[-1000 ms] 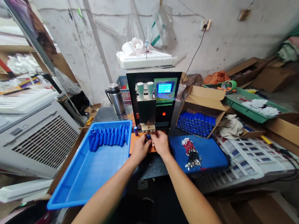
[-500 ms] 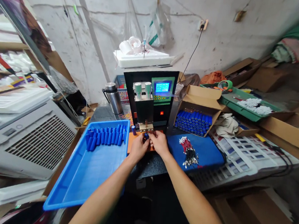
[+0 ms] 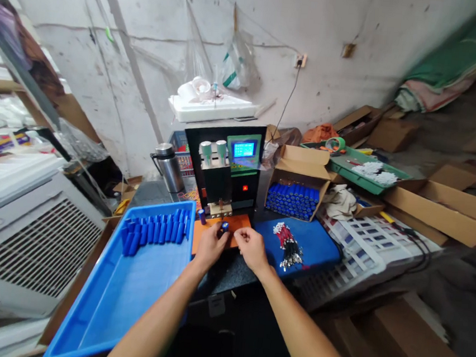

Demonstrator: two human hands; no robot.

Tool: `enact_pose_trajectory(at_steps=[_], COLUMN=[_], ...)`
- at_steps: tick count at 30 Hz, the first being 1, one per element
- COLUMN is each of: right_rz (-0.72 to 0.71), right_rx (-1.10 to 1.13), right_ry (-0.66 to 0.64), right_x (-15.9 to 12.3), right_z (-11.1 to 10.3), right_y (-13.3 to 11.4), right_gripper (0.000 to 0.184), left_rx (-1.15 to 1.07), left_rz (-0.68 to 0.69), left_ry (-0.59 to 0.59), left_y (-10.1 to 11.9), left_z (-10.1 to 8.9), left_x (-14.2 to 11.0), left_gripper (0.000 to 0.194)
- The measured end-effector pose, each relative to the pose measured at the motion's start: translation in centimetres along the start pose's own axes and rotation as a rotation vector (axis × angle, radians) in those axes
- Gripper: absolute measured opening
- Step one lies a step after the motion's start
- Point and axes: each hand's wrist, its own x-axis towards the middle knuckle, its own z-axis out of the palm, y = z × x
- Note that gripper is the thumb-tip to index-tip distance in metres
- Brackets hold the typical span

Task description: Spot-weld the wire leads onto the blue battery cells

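Note:
Over the orange board, my left hand has its fingers closed round a blue cylindrical battery cell. Just to its right, my right hand is curled with thumb and finger pinched; whatever may be between them is too small to make out. Another blue cell stands upright on the board's left side. Behind the hands is a black spot welder with a lit blue screen, its electrodes above the board. To the right, red and black leads with white connectors lie on a blue pad.
At left, a blue tray holds rows of blue cells. A cardboard box of more cells stands behind the pad. A steel flask is left of the welder. A green tray with white parts sits at back right.
Both hands have drawn back from under the electrodes, and the gap between them has widened. The cell has come away with my left hand. The camera view has shifted.

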Motion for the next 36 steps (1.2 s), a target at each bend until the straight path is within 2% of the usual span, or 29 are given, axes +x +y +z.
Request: enact_pose_trajectory(at_steps=[4,7,9,12,15,17,21,25,28,32,36], right_rz=[-0.039,-0.104,-0.123,-0.101,-0.043,-0.013,-0.002,0.011,0.004,0.008,0.002], right_rx=[0.062,0.061,0.018,-0.054,-0.134,-0.151,-0.16,-0.152,-0.131,-0.125,-0.133], right_ry=[0.099,0.23,0.364,0.575,0.722,0.764,0.712,0.678,0.671,0.648,0.635], right_x=[-0.3,0.7,1.8,3.6,5.0,5.6,5.5,5.1,5.0,5.1,5.1], right_z=[-1.9,-4.7,-7.7,-13.3,-18.1,-19.9,-20.4,-20.2,-20.3,-20.3,-20.3], right_y=[-0.7,-0.7,-0.1,2.0,4.9,6.5,8.0,7.8,7.6,7.5,7.7], right_gripper=[0.022,0.02,0.021,0.026,0.03,0.033,0.034,0.032,0.032,0.032,0.031], left_rx=[-0.041,-0.118,-0.185,-0.32,-0.44,-0.486,-0.575,-0.862,-0.922,-0.814,-0.486], left_rz=[-0.007,-0.008,-0.007,-0.032,-0.074,-0.097,-0.125,-0.203,-0.265,-0.294,-0.222], left_ry=[-0.04,-0.037,-0.029,-0.056,-0.057,-0.04,0.021,0.191,0.313,0.368,0.372], left_y=[0.3,1.1,2.0,3.7,5.8,7.3,10.0,11.4,11.6,11.4,10.7], left_z=[-0.1,0.0,0.2,1.2,3.5,5.5,10.0,14.3,17.1,19.8,20.6], left_x=[0.2,0.6,1.0,1.8,3.3,4.7,8.4,12.6,15.3,17.5,17.9], left_gripper=[0.028,0.034,0.037,0.039,0.044,0.047,0.046,0.037,0.029,0.036,0.044])
